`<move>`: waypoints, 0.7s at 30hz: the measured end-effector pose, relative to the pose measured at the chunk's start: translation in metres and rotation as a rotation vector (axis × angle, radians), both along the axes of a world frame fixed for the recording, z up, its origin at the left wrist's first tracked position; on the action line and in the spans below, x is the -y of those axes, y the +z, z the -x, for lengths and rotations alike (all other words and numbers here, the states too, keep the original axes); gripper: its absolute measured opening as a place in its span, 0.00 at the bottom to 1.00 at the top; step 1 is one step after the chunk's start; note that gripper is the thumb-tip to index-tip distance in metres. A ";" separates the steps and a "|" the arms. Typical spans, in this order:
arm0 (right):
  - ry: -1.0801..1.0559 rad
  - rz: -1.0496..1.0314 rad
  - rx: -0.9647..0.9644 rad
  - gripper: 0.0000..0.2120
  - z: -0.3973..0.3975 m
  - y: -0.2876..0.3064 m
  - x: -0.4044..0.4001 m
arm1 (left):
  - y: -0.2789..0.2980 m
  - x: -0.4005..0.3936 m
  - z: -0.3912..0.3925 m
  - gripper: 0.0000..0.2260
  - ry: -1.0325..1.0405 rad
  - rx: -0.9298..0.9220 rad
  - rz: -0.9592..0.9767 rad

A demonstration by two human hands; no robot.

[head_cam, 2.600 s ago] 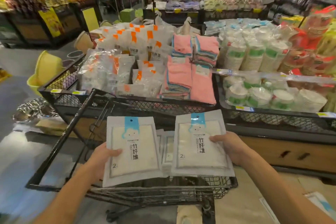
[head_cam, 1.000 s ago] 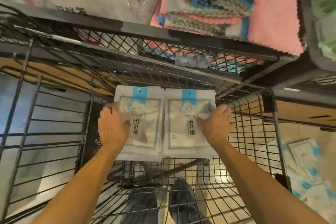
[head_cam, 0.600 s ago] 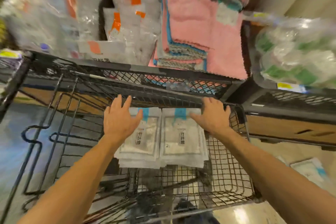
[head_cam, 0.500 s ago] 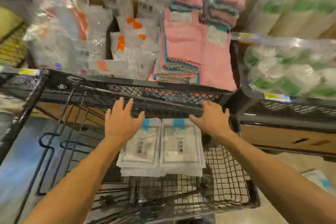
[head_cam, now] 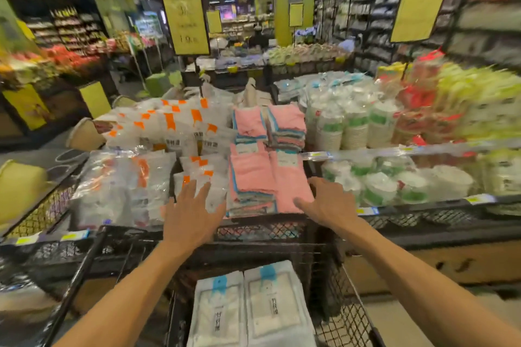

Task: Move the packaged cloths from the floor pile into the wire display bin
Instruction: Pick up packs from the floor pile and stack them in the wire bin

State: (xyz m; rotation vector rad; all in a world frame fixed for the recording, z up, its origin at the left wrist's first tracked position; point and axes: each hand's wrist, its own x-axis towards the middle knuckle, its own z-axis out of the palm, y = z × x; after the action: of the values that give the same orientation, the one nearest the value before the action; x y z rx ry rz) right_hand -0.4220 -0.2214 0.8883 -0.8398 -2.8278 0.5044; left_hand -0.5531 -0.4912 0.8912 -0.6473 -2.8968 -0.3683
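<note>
Two stacks of white packaged cloths with blue header tags lie side by side in the black wire bin (head_cam: 349, 315): the left stack (head_cam: 218, 315) and the right stack (head_cam: 275, 307). My left hand (head_cam: 191, 217) hovers above and beyond them with its fingers spread, holding nothing. My right hand (head_cam: 328, 204) is also empty, fingers loosely extended, over the front edge of the mesh display table (head_cam: 262, 229). The floor pile is out of view.
On the display table behind the bin lie pink cloth stacks (head_cam: 267, 177), clear bags with orange labels (head_cam: 158, 166) and wrapped paper bowls (head_cam: 394, 186). Yellow basins (head_cam: 19, 191) sit at the left. Shelves and yellow signs fill the background.
Both hands set the two packs down in the wire bin, let go and rose away from them. The camera has tilted up from the bin towards the store.
</note>
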 end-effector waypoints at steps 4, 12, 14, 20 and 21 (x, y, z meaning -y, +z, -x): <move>-0.130 -0.003 -0.055 0.40 -0.043 0.029 -0.003 | 0.019 -0.015 -0.007 0.33 -0.123 -0.028 -0.016; -0.401 0.025 -0.026 0.40 -0.172 0.041 0.000 | 0.018 -0.071 -0.070 0.32 -0.405 0.011 -0.018; -0.474 0.044 -0.032 0.40 -0.212 0.039 -0.001 | 0.016 -0.091 -0.096 0.32 -0.475 0.023 -0.020; -0.695 0.060 -0.076 0.39 -0.342 0.032 -0.015 | 0.015 -0.156 -0.185 0.34 -0.673 0.040 0.003; -0.720 0.058 -0.084 0.40 -0.364 0.030 -0.020 | 0.015 -0.168 -0.201 0.35 -0.705 0.036 0.008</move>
State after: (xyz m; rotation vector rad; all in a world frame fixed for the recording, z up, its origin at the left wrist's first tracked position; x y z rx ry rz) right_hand -0.0581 -0.2015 0.9182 -1.6815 -2.2128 0.4830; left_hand -0.3520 -0.3234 0.9061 -1.6665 -2.6020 -0.4408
